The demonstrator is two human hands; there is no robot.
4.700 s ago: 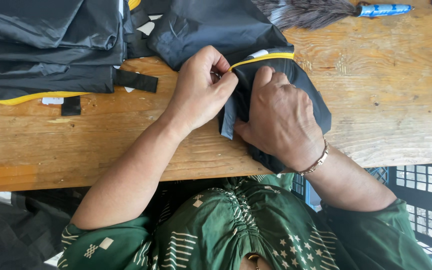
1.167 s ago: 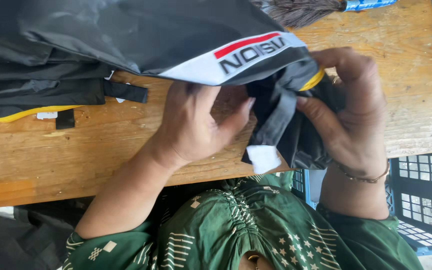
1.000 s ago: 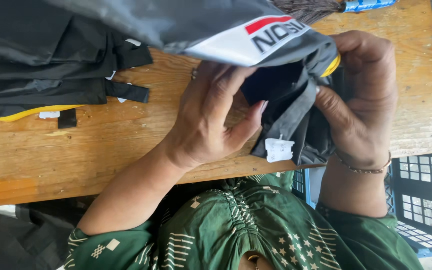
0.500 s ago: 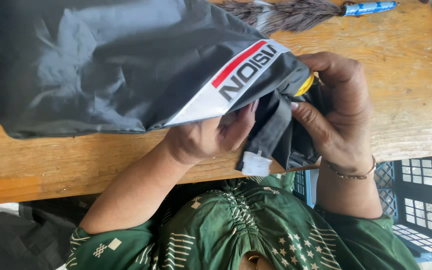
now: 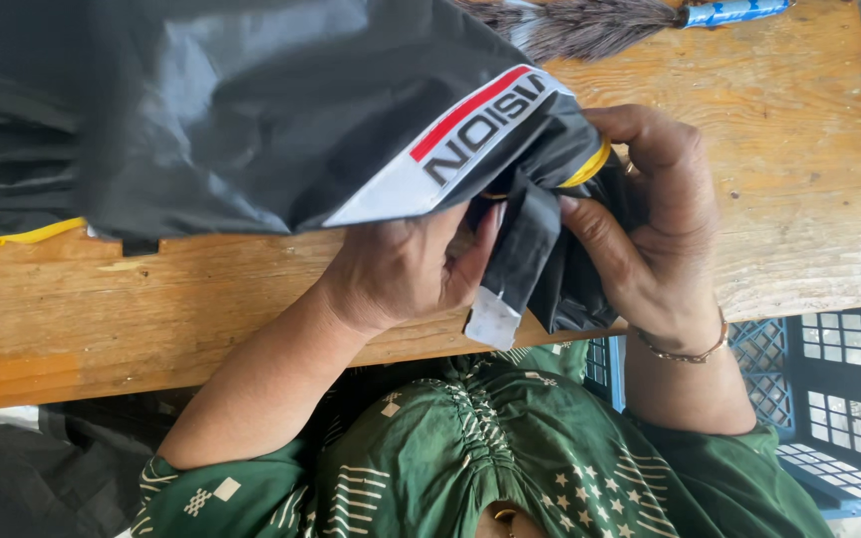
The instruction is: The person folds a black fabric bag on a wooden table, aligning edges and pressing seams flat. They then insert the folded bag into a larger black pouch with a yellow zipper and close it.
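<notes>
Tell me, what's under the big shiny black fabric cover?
Under the big shiny black fabric cover lies the wooden table. A yellow trim strip pokes out at its left edge. The left hand reaches beneath it; those fingertips are hidden.

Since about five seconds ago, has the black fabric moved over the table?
Yes. The black fabric has spread left across the wooden table, now covering the folded pile; the brush stays at the far edge.

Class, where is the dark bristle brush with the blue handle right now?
In the head view, the dark bristle brush with the blue handle lies at the far right edge of the wooden table, beyond the right hand.
</notes>
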